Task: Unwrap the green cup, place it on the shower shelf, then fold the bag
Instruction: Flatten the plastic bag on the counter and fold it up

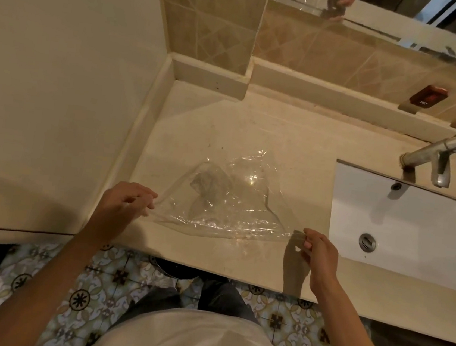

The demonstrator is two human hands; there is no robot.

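Note:
A clear plastic bag [226,198] lies spread and crinkled over the beige counter [255,124], with nothing visible inside it. My left hand [127,201] pinches the bag's near left corner. My right hand [316,249] pinches the near right corner, so the near edge is stretched between both hands just above the counter. The green cup and the shower shelf are not in view.
A white sink [402,229] with a metal drain is set into the counter at the right, under a metal tap [436,156]. A mirror [395,18] hangs above the tiled wall. Patterned floor tiles [71,291] lie below the counter's front edge.

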